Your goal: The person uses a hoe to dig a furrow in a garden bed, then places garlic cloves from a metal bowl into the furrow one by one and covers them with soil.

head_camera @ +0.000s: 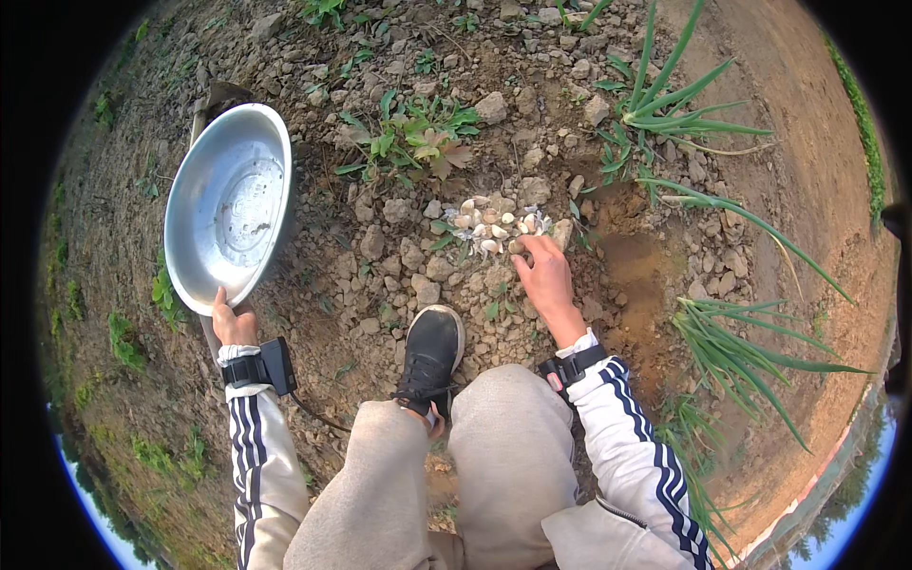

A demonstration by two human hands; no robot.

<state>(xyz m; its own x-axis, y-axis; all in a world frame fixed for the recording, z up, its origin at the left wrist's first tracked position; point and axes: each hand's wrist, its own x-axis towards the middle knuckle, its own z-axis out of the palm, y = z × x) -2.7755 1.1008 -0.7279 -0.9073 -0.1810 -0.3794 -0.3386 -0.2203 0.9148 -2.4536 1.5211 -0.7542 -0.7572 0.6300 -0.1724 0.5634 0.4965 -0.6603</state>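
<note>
My left hand grips the near rim of a shiny metal basin, thumb on the inside. The basin is tilted and holds only small dark specks. A small pile of garlic cloves with papery skins lies on the cloddy soil ahead of me. At the pile's near right edge, my right hand has its thumb and index finger around a garlic clove. The other fingers are curled and partly hidden.
A shallow trench runs through the soil right of the pile. Green onion plants stand beyond it. Leafy weeds grow past the pile. A tool's metal blade shows behind the basin. My black shoe is between my hands.
</note>
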